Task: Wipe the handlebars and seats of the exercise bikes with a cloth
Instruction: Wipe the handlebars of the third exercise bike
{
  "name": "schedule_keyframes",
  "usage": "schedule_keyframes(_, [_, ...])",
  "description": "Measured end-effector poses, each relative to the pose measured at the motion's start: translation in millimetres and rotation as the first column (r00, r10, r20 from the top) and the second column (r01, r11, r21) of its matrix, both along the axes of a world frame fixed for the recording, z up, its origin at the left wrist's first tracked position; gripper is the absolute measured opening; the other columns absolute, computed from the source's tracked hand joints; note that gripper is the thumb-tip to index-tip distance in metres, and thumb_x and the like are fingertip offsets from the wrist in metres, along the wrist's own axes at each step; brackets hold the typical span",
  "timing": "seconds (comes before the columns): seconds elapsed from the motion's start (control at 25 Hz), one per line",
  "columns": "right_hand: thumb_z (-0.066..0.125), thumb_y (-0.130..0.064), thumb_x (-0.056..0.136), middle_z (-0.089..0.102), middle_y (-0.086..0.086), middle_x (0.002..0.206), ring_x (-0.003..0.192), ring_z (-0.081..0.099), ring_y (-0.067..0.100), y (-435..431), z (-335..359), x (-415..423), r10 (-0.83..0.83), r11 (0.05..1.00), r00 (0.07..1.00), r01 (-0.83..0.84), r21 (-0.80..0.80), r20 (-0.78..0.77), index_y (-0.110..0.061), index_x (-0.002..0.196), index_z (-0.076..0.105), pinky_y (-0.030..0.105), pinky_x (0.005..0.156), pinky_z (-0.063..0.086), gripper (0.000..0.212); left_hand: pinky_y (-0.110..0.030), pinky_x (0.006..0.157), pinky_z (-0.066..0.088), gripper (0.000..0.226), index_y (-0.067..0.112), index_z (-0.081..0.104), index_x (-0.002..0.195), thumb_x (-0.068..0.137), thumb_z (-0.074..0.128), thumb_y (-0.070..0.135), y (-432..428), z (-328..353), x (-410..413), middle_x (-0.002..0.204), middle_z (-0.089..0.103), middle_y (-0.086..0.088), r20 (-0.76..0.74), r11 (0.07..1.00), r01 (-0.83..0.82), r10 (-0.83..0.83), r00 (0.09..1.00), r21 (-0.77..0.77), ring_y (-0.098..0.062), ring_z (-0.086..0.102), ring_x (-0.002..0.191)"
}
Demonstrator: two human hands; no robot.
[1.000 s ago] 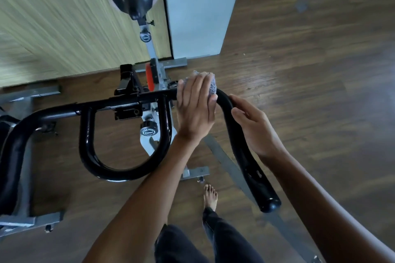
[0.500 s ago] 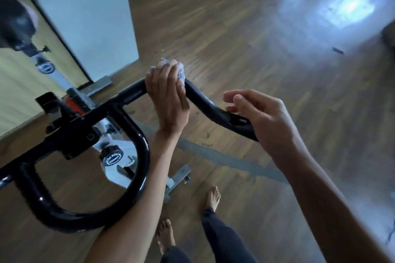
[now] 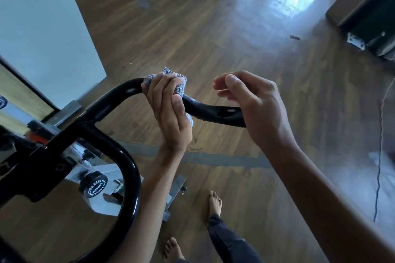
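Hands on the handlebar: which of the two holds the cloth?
The left hand: its fingers are wrapped round the grey cloth on the black handlebar. The right hand, at the bar's end, has no cloth.

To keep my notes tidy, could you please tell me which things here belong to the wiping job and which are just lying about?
In the job: grey cloth, gripped by the left hand round the black handlebar; right hand at the bar's end.
Lying about: thin cable and small dark scrap on the floor; adjustment knob.
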State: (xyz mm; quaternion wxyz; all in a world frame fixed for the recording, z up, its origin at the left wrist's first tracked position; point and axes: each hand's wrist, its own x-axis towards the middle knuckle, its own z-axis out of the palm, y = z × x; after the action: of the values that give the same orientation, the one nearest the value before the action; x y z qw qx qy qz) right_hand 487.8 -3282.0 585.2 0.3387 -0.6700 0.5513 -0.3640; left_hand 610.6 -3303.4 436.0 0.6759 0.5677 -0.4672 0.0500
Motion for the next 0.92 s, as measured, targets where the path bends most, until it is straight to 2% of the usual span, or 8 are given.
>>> schedule_keyframes(0.12, [0.057,-0.025,0.099,0.072,-0.010,0.083,0.081,0.068,0.006,7,-4,-4,-0.041,0.977,0.983,0.001,-0.213,-0.181,-0.017,0.087,0.075,0.027,0.079,0.053,0.022,-0.057,0.113,0.027,0.041,-0.007,0.066,0.112,0.096,0.031,0.007,10,3,-6,0.118,0.065,-0.018,0.092,0.996,0.077,-0.074,0.993,-0.033,-0.033,0.053,0.121])
schedule_keyframes(0.2, [0.064,-0.022,0.096,0.070,-0.008,0.090,0.082,0.065,0.006,19,-10,-10,-0.045,0.924,0.943,-0.086,-0.373,-0.329,-0.014,0.089,0.074,0.021,0.077,0.050,0.015,-0.055,0.113,0.031,0.042,-0.003,0.068,0.114,0.096,0.032,0.009,10,4,8,0.122,0.067,-0.014,0.213,0.993,0.108,-0.096,0.972,-0.045,-0.027,0.055,0.123])
schedule_keyframes(0.24, [0.066,-0.019,0.095,0.069,-0.005,0.096,0.088,0.065,0.007,26,-15,-14,-0.048,0.897,0.935,-0.114,-0.427,-0.352,-0.012,0.093,0.074,0.019,0.080,0.050,0.010,-0.053,0.115,0.028,0.041,0.000,0.069,0.113,0.097,0.033,0.010,7,4,16,0.124,0.066,-0.013,0.252,0.992,0.115,-0.100,0.963,-0.044,-0.026,0.055,0.125])
schedule_keyframes(0.36, [0.068,-0.012,0.094,0.066,0.004,0.114,0.107,0.062,0.013,43,-31,-28,-0.097,0.832,0.949,-0.089,-0.548,-0.301,-0.005,0.107,0.071,0.020,0.093,0.049,0.015,-0.052,0.119,0.016,0.042,-0.002,0.067,0.115,0.096,0.033,0.011,0,2,20,0.130,0.059,-0.020,0.224,0.996,0.088,-0.080,0.971,-0.025,-0.033,0.044,0.133])
schedule_keyframes(0.44, [0.067,-0.007,0.094,0.062,0.007,0.121,0.116,0.059,0.013,48,-40,-35,-0.108,0.790,0.957,-0.081,-0.608,-0.268,0.000,0.114,0.068,0.022,0.099,0.048,0.022,-0.051,0.120,0.013,0.042,-0.003,0.068,0.108,0.095,0.030,0.010,0,2,8,0.119,0.063,-0.018,0.146,0.999,0.052,-0.050,0.988,-0.016,-0.034,0.044,0.131])
schedule_keyframes(0.64, [0.064,0.003,0.092,0.058,0.015,0.128,0.124,0.056,0.018,52,-50,-41,-0.117,0.747,0.967,-0.066,-0.661,-0.228,0.007,0.120,0.063,0.027,0.106,0.045,0.029,-0.055,0.110,0.030,0.040,-0.003,0.068,0.096,0.094,0.029,0.005,8,4,-18,0.103,0.066,-0.017,0.069,0.996,0.049,-0.044,0.997,-0.073,-0.033,0.052,0.118])
schedule_keyframes(0.8, [0.065,0.003,0.092,0.059,0.011,0.129,0.124,0.058,0.017,52,-49,-44,-0.107,0.742,0.968,-0.073,-0.666,-0.226,0.005,0.120,0.064,0.028,0.105,0.047,0.029,-0.062,0.105,0.033,0.040,-0.004,0.067,0.097,0.094,0.029,0.007,17,9,-42,0.103,0.067,-0.017,0.001,0.997,0.044,-0.044,0.999,-0.062,-0.034,0.053,0.116])
schedule_keyframes(0.92, [0.065,-0.001,0.093,0.060,0.012,0.128,0.123,0.058,0.016,53,-49,-44,-0.103,0.752,0.973,-0.060,-0.657,-0.207,0.003,0.120,0.065,0.027,0.104,0.047,0.027,-0.061,0.104,0.034,0.046,-0.006,0.067,0.099,0.101,0.026,0.016,23,14,-56,0.105,0.067,-0.016,-0.050,0.997,0.041,-0.045,0.998,-0.065,-0.034,0.055,0.115])
